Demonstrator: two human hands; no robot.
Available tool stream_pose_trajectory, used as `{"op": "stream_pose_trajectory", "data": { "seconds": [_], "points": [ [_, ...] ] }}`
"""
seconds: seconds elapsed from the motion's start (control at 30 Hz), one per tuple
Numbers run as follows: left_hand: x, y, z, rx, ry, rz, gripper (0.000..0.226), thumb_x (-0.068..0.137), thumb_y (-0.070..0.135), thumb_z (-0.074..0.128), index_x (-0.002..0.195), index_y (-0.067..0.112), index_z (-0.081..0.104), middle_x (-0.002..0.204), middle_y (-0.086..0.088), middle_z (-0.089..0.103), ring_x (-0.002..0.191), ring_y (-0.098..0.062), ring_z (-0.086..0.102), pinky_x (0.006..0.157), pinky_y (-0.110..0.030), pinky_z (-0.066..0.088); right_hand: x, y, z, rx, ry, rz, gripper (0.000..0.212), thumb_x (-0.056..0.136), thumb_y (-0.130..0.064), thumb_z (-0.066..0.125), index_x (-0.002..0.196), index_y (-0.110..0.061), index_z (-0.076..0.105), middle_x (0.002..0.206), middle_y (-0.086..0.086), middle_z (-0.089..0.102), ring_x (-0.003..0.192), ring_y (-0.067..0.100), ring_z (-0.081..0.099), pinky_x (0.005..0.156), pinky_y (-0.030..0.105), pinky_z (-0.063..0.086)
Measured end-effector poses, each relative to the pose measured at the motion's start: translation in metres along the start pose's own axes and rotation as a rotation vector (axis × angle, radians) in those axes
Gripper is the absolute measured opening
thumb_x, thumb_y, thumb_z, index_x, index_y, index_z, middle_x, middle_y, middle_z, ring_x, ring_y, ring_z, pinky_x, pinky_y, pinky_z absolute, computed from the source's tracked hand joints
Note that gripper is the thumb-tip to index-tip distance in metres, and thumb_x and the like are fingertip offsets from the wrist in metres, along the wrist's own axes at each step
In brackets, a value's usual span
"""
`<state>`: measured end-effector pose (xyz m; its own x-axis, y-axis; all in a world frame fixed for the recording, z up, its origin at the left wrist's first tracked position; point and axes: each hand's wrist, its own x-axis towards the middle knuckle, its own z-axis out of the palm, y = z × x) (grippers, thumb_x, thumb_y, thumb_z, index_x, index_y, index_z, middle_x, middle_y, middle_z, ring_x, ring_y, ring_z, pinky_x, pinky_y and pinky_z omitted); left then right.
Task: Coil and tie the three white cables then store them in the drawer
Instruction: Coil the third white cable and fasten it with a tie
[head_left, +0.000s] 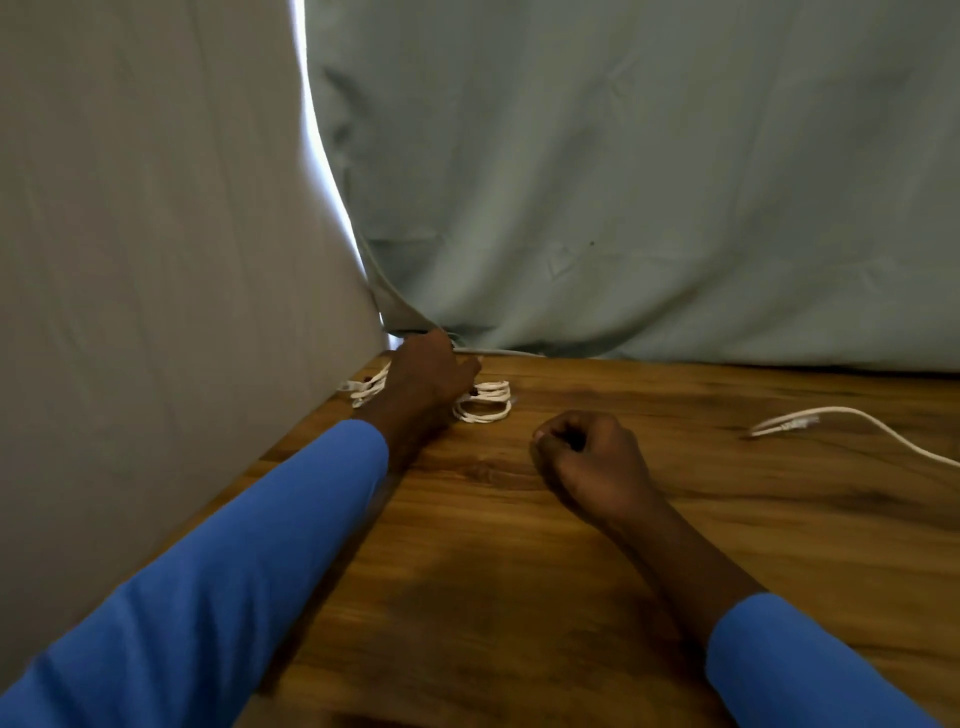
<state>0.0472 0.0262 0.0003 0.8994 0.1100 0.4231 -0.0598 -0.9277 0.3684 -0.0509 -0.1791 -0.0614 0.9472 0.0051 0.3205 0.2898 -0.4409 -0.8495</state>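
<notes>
Two coiled white cables lie near the wooden table's (519, 571) far left corner: one coil (363, 391) by the left edge, another coil (484, 404) just right of it. My left hand (428, 376) reaches out between them, back upward and thumb out to the right; its fingers are hidden, so I cannot tell whether it holds a coil. A third white cable (852, 415) lies loose and uncoiled at the right, its plug end pointing left. My right hand (587, 460) rests on the table in a fist with nothing visible in it.
A grey-green cloth (649, 182) hangs along the table's back edge, and a pale sheet (156, 234) hangs along its left edge. Light shows through the gap between them. No drawer is in view.
</notes>
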Motion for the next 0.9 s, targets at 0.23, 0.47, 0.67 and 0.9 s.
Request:
{"op": "stream_pose_trajectory", "data": {
  "seconds": [0.23,0.47,0.67,0.9],
  "points": [
    [-0.082,0.042,-0.014,-0.328,0.237,0.388,0.032,0.086,0.045,0.065,0.101,0.017,0.073,0.11,-0.005,0.071,0.108,-0.024,0.065,0.09,-0.036,0.046,-0.013,-0.016,0.001,0.081,0.202,0.052,0.012,0.091,-0.03,0.066,0.089,-0.023,0.076,0.086,-0.004,0.076,0.085,0.02,0.073,0.083,0.05,0.062],
    [-0.147,0.156,0.02,-0.721,-0.04,0.514,0.032,0.091,0.055,0.06,0.09,0.027,0.076,0.095,0.015,0.074,0.094,-0.001,0.065,0.081,-0.027,0.048,-0.089,-0.014,-0.094,-0.313,0.367,0.007,0.023,0.082,-0.039,0.058,0.093,-0.024,0.073,0.091,-0.005,0.074,0.085,0.017,0.07,0.074,0.039,0.059],
    [-0.165,0.19,0.066,-0.606,-0.11,0.672,0.021,0.09,0.044,0.072,0.104,0.028,0.07,0.114,0.006,0.07,0.107,-0.016,0.063,0.093,-0.032,0.048,-0.172,-0.007,-0.213,-0.817,0.62,-0.017,0.019,0.085,-0.037,0.066,0.1,-0.029,0.076,0.101,-0.001,0.067,0.099,0.025,0.062,0.081,0.04,0.052],
    [-0.162,0.189,0.078,-0.446,-0.273,0.812,0.027,0.091,0.046,0.072,0.112,0.03,0.067,0.119,0.008,0.064,0.116,-0.016,0.057,0.1,-0.038,0.048,-0.211,0.024,-0.246,-0.947,0.118,0.325,0.038,0.089,-0.043,0.069,0.123,-0.025,0.069,0.113,0.0,0.064,0.111,0.023,0.057,0.091,0.033,0.051]
  ]
}}
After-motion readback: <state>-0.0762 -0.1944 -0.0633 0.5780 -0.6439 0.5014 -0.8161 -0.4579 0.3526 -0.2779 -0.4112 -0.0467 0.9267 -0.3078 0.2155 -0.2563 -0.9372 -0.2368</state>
